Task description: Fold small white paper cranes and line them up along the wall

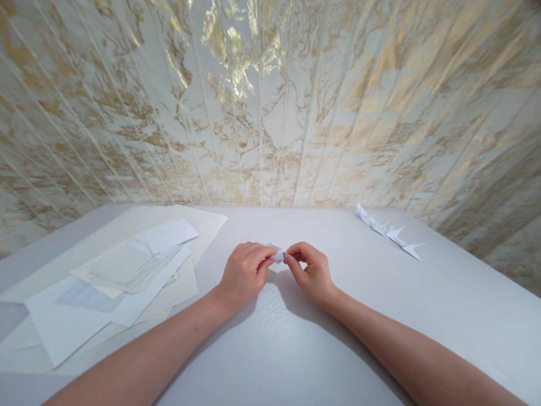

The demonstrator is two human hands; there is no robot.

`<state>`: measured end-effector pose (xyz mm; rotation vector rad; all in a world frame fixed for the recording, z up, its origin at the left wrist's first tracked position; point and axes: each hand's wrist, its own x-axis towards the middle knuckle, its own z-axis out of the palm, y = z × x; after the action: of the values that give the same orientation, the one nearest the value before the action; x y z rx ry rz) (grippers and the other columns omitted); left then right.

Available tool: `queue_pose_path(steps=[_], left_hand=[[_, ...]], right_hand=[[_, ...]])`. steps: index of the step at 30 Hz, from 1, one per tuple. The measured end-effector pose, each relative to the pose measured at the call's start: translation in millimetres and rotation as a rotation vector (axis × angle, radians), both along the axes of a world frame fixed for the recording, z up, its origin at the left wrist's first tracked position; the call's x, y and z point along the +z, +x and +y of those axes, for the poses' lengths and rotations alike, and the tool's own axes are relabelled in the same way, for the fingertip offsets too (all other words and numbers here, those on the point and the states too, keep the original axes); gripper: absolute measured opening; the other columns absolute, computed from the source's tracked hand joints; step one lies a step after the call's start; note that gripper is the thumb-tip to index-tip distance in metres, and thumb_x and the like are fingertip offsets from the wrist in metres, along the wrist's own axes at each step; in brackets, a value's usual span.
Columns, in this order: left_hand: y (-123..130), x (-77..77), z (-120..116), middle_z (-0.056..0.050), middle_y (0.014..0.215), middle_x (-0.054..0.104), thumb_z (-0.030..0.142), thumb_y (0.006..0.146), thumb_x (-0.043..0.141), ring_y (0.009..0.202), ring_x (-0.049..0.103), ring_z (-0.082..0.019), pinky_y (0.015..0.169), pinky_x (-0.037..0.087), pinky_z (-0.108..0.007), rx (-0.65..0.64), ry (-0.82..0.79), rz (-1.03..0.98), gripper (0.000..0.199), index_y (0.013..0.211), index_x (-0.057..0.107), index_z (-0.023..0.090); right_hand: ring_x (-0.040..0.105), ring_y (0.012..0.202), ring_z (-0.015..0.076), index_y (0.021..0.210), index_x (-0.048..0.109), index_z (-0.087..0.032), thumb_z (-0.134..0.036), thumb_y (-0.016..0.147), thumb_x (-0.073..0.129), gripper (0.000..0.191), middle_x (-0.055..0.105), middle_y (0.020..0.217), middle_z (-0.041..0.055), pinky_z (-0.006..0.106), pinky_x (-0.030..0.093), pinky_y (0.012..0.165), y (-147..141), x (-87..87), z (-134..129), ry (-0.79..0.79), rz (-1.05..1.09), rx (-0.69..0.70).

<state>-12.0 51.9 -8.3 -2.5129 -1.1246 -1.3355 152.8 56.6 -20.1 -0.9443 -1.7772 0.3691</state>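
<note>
A small folded piece of white paper (276,253) is held just above the table, between my two hands. My left hand (247,269) pinches its left side between thumb and fingers, hiding part of it. On the other side, the thumb and index finger of my right hand (310,269) close on its right edge. The exact shape of the folded paper is too small and covered to make out. Both forearms reach in from the bottom corners of the view.
Loose sheets of paper (67,321), some with writing, lie overlapping on the left of the white table (236,361). Several folded paper cranes (395,235) stand in a row at the back right. Behind the table hangs a white and gold patterned curtain (262,113).
</note>
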Motion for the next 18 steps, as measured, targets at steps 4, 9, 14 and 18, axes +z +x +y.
queue_pose_path(steps=[4,9,14,18], left_hand=[[0,0.6,-1,-0.004,0.076,0.067,0.012,0.078,0.055,0.072,0.057,-0.017,0.069,0.043,-0.031,0.002,-0.059,0.004,0.010,0.081,0.063,0.016],[4,6.8,-1,-0.003,0.071,0.066,0.011,0.075,0.054,0.070,0.056,-0.017,0.069,0.043,-0.030,-0.004,-0.291,0.034,0.013,0.073,0.066,0.017],[-1,15.9,4,-0.002,0.065,0.064,0.024,0.079,0.051,0.064,0.056,-0.015,0.061,0.041,-0.027,0.051,-0.594,-0.218,0.020,0.066,0.065,0.016],[-12,19.8,11,0.000,0.065,0.061,0.022,0.074,0.059,0.061,0.053,-0.013,0.056,0.040,-0.024,0.035,-0.552,-0.314,0.010,0.067,0.064,0.016]], right_hand=[[0.053,0.058,0.0123,0.071,0.054,-0.017,-0.017,0.080,0.051,0.009,0.057,0.064,0.0021,0.023,0.046,0.055,1,-0.6,0,0.078,-0.039,0.007],[0.055,0.067,0.0138,0.078,0.054,-0.019,-0.009,0.080,0.046,0.012,0.058,0.072,0.0035,0.025,0.047,0.060,6,-4.2,4,0.238,-0.140,0.057],[0.057,0.076,0.0145,0.086,0.054,-0.020,-0.004,0.081,0.041,0.022,0.060,0.082,0.0063,0.026,0.049,0.066,12,-3.2,8,0.350,-0.194,0.080],[0.058,0.078,0.0145,0.089,0.055,-0.020,-0.002,0.081,0.040,0.024,0.062,0.085,0.0075,0.025,0.050,0.066,15,0.8,8,0.439,-0.246,0.105]])
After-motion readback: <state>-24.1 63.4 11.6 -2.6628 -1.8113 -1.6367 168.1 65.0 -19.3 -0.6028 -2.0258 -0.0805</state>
